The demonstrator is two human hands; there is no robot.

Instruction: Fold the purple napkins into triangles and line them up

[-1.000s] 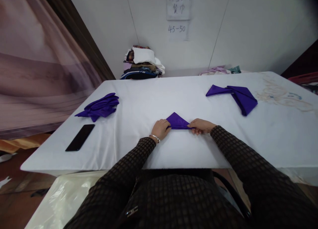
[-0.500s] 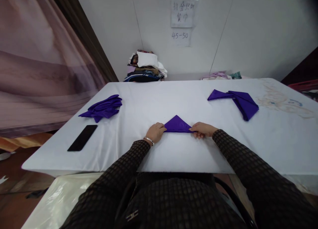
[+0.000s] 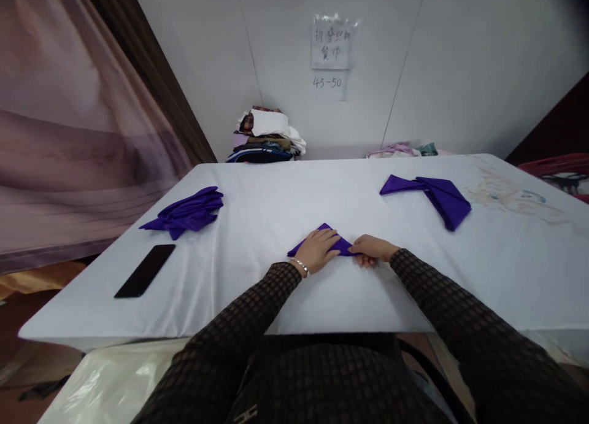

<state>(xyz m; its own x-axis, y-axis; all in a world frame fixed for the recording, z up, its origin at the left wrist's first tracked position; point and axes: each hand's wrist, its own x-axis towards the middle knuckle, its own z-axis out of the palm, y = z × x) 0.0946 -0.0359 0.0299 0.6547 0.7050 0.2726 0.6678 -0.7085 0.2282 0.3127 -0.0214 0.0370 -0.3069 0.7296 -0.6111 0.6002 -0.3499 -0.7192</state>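
A purple cloth napkin [image 3: 341, 246], folded into a flat triangle, lies on the white-covered table [image 3: 276, 301] in front of me. Its point faces away from me. My left hand [image 3: 316, 250] lies flat across the middle of it, fingers spread and pressing on the cloth. The right corner is pinched between the fingertips of my right hand [image 3: 370, 249]. Part of the napkin is hidden under my left hand.
To the left, a heap of purple cloths [image 3: 188, 212] lies behind a black flat phone-like slab [image 3: 145, 270]. Folded purple cloths [image 3: 444, 197] rest at the right. Stacked clothes [image 3: 267, 135] stand behind the table's far edge, below paper signs [image 3: 330, 50] on the wall.
My left hand has let go of the napkin's left corner and moved right, onto its middle. My right hand keeps its pinch on the right corner. The whole view has shifted slightly.
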